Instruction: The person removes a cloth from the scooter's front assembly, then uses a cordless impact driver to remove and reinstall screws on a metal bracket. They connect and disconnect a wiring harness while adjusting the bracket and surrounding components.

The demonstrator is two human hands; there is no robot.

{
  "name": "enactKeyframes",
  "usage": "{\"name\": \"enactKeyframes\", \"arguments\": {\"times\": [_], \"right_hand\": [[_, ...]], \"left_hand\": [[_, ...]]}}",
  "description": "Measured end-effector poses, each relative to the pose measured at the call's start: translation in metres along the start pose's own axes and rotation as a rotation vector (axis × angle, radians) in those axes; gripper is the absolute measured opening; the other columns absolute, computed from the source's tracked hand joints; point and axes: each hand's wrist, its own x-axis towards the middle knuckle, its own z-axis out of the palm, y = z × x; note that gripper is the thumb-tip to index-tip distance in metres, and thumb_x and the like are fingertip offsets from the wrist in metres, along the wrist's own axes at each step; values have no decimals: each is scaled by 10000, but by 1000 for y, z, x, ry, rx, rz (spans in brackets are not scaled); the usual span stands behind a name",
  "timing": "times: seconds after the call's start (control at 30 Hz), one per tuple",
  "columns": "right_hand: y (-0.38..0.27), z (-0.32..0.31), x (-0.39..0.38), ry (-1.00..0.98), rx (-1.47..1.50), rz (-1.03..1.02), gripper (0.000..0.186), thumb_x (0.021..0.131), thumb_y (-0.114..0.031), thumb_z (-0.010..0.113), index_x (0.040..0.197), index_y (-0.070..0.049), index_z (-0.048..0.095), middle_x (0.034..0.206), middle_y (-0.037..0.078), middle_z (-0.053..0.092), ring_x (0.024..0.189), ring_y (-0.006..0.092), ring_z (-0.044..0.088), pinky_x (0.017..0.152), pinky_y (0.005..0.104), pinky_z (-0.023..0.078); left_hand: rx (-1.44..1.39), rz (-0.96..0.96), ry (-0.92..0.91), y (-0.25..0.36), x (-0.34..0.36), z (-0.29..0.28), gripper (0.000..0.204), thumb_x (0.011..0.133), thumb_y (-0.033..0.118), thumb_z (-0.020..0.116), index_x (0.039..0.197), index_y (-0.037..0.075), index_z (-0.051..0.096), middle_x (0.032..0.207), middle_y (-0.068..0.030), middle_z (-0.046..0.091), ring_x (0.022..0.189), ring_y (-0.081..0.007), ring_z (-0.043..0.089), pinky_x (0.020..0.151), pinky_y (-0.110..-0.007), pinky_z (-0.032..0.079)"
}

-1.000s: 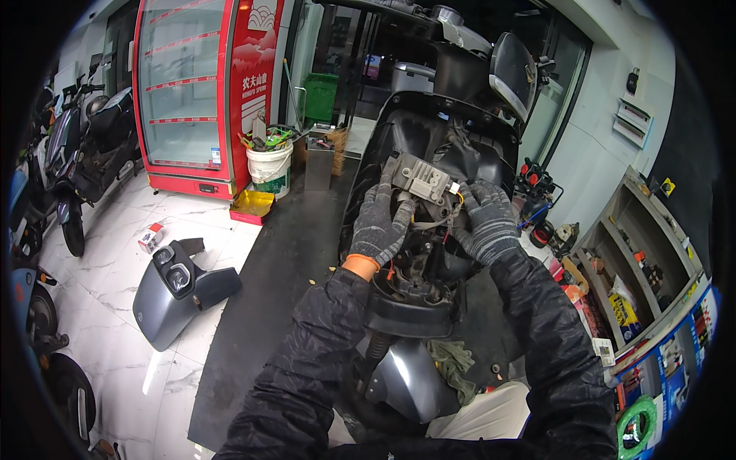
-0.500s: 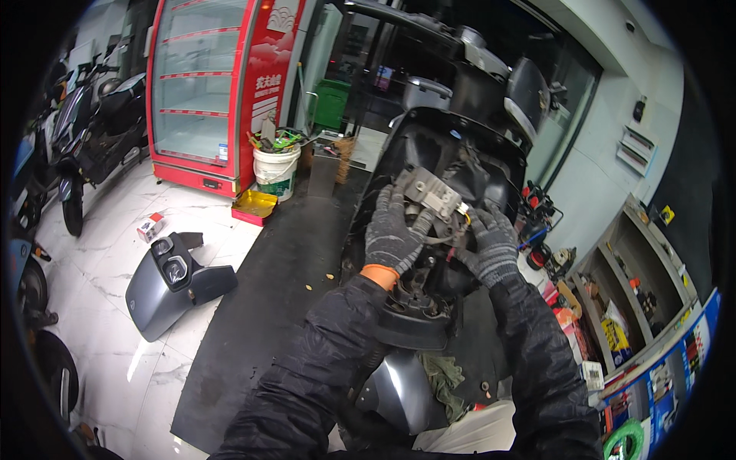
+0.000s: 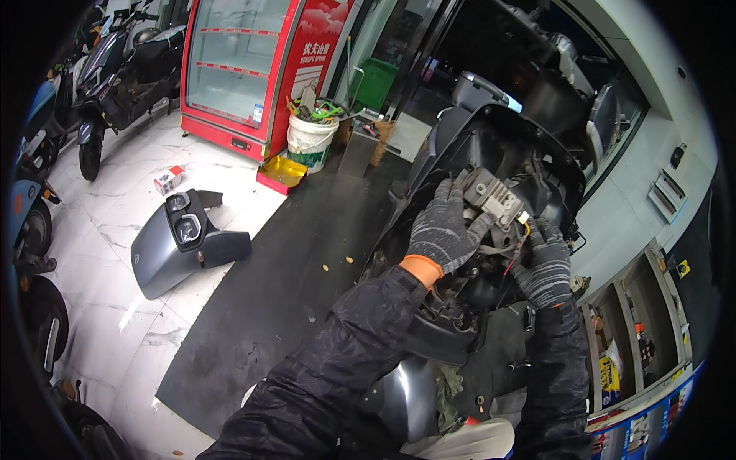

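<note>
Grey ridged metal block [image 3: 498, 201]: one, lay over the opened black plastic scooter body [image 3: 498, 142]. Grey-striped gloved left hand [image 3: 447, 230]: gripped its left side. Matching right hand [image 3: 546, 261]: neared the white plug [image 3: 523, 218], pinch indeterminable. Steady support, slack wires [image 3: 527, 228] seemed advisable.

From the head, one wide fisheye view looks forward and down at nearby hands [image 3: 447, 232].

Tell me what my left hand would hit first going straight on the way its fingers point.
Beyond the grey finned block in its grasp, your left hand would probably meet the scooter's black body panel first, though the depth there is unclear.
</note>
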Motion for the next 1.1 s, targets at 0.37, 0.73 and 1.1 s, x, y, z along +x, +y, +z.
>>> {"name": "enactKeyframes", "arguments": {"times": [0.37, 0.73, 1.1], "right_hand": [[5, 21, -6, 76, -86, -6, 907, 622, -233, 931, 1447, -38, 609, 1469, 238, 582, 1405, 450, 518, 1212, 544, 414], [5, 20, -4, 43, -93, 9, 927, 624, -294, 946, 1445, -25, 612, 1436, 237, 595, 1400, 434, 527, 1203, 528, 438], [-1, 19, -6, 110, -72, -30, 822, 688, -222, 899, 1447, -54, 630, 1380, 218, 615, 1343, 438, 549, 1163, 530, 455]], "left_hand": [[83, -72, -195, 6, 6, -15, 976, 975, 528, 685, 1683, 39, 225, 1678, -338, 320, 1271, -464, 647, 1059, -555, 519], [-336, -268, 0, 3, -6, 7, 1157, 858, 577, 827, 1621, -96, 275, 1463, -310, 600, 1303, -436, 642, 1110, -487, 507], [-142, -226, -148, -1, 0, 0, 1208, 897, 678, 734, 1611, -160, 239, 1373, -360, 640, 1222, -469, 680, 1041, -472, 550]]}}
